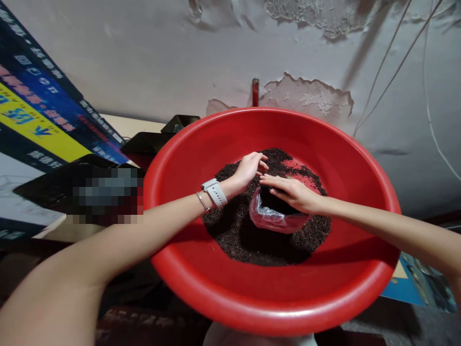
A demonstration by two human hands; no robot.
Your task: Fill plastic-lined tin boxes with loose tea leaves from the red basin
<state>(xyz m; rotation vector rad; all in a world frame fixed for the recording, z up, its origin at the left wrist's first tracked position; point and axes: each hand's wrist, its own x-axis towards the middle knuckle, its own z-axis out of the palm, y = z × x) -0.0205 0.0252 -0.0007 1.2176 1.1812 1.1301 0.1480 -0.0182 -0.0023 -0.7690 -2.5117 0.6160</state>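
A big red plastic basin [223, 144] holds a heap of dark loose granules [234, 230]. A clear plastic bag [270, 218], partly filled with the dark stuff, stands in the heap. My right hand [291, 192] rests over the bag's open mouth, fingers stretched and together, gripping its rim. My left hand [248, 169], with a grey watch and a thin bangle on the wrist, is cupped in the granules just behind the bag, fingers curled.
A peeling white wall [144, 57] rises behind the basin, with thin wires [396, 67] at the right. Dark trays [151, 142] and a printed banner [39, 115] lie to the left. A blue printed sheet [414, 283] sits under the basin's right edge.
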